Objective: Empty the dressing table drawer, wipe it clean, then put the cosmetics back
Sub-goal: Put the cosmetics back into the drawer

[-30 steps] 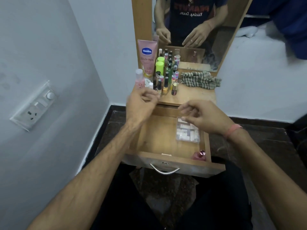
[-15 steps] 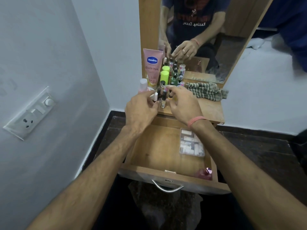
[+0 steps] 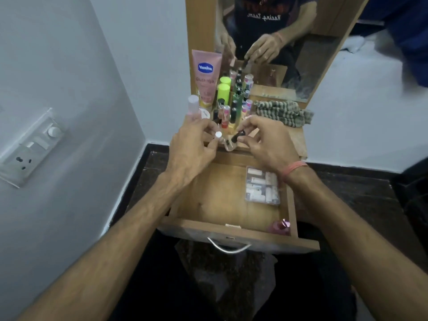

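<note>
Up top, left hand (image 3: 193, 144) pinching white-capped bottle (image 3: 218, 135), right hand (image 3: 266, 141) gripping black-capped bottle (image 3: 234, 140) at tabletop edge (image 3: 298, 144)

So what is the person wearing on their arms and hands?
Both forearms are bare, with no sleeves, gloves or rings in view. The right hand has a thin pinkish-orange band around its wrist. The left hand and its wrist wear nothing.

Pink Vaseline tube (image 3: 206, 77) with blue logo, neon-yellow caps (image 3: 223, 91), green-and-white striped cloth (image 3: 281, 111), tan wooden drawer (image 3: 215, 195), pink wristband (image 3: 293, 169)
</note>
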`<state>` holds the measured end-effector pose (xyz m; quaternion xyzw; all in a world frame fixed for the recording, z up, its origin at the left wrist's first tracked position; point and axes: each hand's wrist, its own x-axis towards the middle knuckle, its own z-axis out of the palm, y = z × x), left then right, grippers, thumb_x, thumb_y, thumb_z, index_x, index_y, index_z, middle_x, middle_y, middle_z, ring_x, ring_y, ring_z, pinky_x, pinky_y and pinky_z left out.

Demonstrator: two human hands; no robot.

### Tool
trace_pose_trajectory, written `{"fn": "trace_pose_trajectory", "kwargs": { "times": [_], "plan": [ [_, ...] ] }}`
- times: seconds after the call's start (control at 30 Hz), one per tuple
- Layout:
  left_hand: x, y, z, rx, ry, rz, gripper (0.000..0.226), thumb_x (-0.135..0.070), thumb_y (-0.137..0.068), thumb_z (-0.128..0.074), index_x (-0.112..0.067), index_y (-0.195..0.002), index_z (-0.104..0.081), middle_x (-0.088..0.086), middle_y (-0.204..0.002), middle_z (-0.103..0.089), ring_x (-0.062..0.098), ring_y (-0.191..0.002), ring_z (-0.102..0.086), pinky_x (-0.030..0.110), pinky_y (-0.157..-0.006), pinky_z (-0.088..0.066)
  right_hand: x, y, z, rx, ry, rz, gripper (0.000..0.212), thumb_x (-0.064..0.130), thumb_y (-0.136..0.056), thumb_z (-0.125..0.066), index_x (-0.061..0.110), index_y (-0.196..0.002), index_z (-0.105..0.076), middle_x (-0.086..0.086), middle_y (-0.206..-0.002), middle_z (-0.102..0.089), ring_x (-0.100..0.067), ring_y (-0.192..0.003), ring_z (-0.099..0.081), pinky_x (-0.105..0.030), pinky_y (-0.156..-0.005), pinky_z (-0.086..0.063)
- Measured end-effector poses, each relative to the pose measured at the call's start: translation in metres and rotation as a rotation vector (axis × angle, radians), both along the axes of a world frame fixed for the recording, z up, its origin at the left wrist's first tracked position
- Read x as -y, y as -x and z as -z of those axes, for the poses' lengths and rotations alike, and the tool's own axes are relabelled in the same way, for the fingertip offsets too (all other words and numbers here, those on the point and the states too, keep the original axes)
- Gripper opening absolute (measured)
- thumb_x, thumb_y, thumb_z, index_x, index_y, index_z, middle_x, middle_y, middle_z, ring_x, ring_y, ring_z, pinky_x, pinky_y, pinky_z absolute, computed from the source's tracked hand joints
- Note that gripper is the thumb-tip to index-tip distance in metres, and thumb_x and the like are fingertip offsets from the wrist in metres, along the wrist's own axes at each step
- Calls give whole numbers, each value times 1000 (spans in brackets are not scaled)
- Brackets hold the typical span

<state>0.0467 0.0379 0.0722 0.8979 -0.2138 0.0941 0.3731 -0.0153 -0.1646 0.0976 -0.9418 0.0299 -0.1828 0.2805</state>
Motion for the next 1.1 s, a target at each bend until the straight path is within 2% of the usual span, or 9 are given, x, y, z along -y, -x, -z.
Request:
{"fn": "trace_pose_trajectory", "kwargs": {
  "times": [0.1, 0.2, 0.27, 0.4, 0.53, 0.67, 0.73, 0.97, 1.1],
  "plan": [
    [5, 28, 7, -145, 49, 180, 16, -28, -92, -89, -34, -98, -76, -19, -98, -75, -1, -95, -70, 22, -83, -56, 26, 47, 3, -144, -51, -28, 18, 20, -88, -87, 29, -100, -77, 12, -89, -73, -3, -75, -67, -20, -71, -55],
    [25, 57, 19, -330, 36, 302, 14, -30, -92, -91, -34, -101, -79, -20, -98, -78, -16, -73, -65, 14, -65, -46, 51, 87, 12, -317, 0, -38, 17, 20, -87, -88, 29, -99, -79, 14, -84, -73, 3, -76, -65, -9, -64, -44],
    [42, 73, 31, -396, 6, 374, 16, -29, -93, -90, -34, -103, -79, -17, -104, -78, -20, -62, -61, 15, -60, -43, 61, 104, 22, -413, 22, -24, 18, 22, -86, -90, 32, -95, -78, 14, -84, -72, 1, -74, -64, -15, -66, -44],
    [68, 92, 53, -432, -98, 437, 15, -21, -94, -89, -30, -103, -80, -16, -103, -77, -21, -61, -60, 21, -65, -47, 69, 121, 44, -504, 43, 38, 20, 25, -84, -91, 36, -93, -77, 16, -85, -71, 0, -80, -64, -25, -74, -50],
    [84, 101, 64, -386, -206, 385, 15, -24, -93, -88, -34, -99, -78, -20, -102, -75, -12, -75, -62, 20, -71, -46, 69, 126, 58, -503, 152, 91, 18, 29, -83, -88, 38, -94, -76, 17, -88, -71, -3, -81, -64, -25, -73, -44],
    [93, 102, 73, -371, -242, 339, 13, -25, -93, -88, -32, -100, -79, -19, -104, -75, 4, -95, -67, 30, -84, -55, 70, 125, 64, -498, 243, 106, 17, 33, -86, -86, 37, -100, -78, 17, -96, -72, -11, -92, -67, -29, -78, -47],
    [96, 102, 76, -379, -245, 329, 13, -26, -92, -89, -32, -98, -79, -20, -103, -75, 5, -106, -68, 33, -90, -57, 70, 125, 67, -487, 265, 111, 17, 33, -86, -85, 37, -101, -78, 17, -97, -73, -12, -94, -67, -30, -78, -47],
    [102, 105, 79, -398, -232, 326, 12, -29, -92, -90, -33, -97, -79, -21, -102, -75, 4, -106, -68, 35, -91, -60, 70, 124, 67, -482, 276, 110, 16, 34, -85, -87, 38, -95, -76, 17, -96, -71, -10, -90, -64, -29, -76, -44],
    [102, 107, 74, -393, -251, 342, 19, -26, -88, -92, -34, -101, -80, -20, -109, -76, 5, -110, -69, 37, -93, -61, 70, 122, 63, -550, 265, 96, 23, 37, -81, -91, 40, -90, -70, 20, -88, -68, -5, -84, -63, -30, -74, -50]
  ]
}}
